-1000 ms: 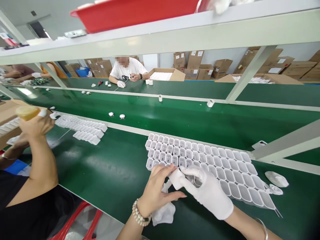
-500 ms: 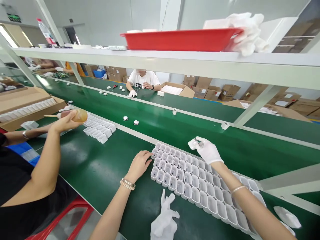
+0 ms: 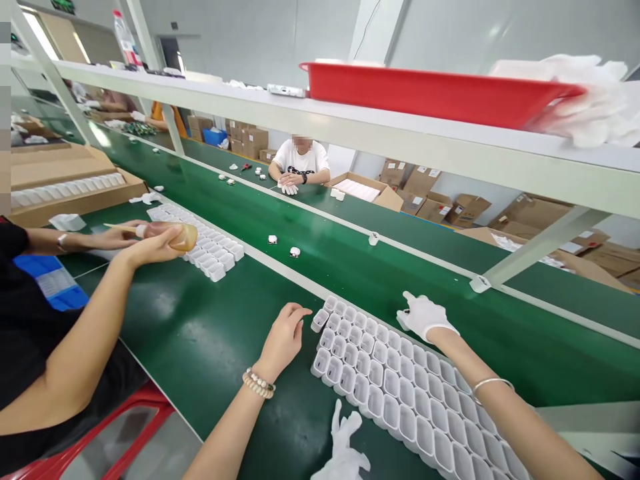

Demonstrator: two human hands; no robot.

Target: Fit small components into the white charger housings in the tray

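Rows of small white open-topped plastic cups [image 3: 390, 381] stand packed on the green bench along its rail, with small dark marks inside several at the left end. My bare left hand [image 3: 286, 337] is just left of them, index finger stretched toward a corner cup [image 3: 320, 320] set slightly out of line; it holds nothing. My right hand [image 3: 427, 317], in a white glove, hovers over the green strip beyond the rows. Its fingers are apart and no cup shows between them; its palm side is hidden. A loose white glove [image 3: 345, 447] lies in front of the cups.
At left a co-worker's hand [image 3: 157, 243] holds an amber squeeze bottle [image 3: 187, 237] over another block of cups [image 3: 213, 267]. Small white pieces [image 3: 295, 252] lie on the strip. A shelf [image 3: 380, 130] with a red tray [image 3: 425, 93] crosses above. Another person [image 3: 303, 160] sits opposite.
The white cup that my right hand pinched is no longer visible in its fingers. My left hand has drawn slightly away from the corner cup. The whole view has shifted.
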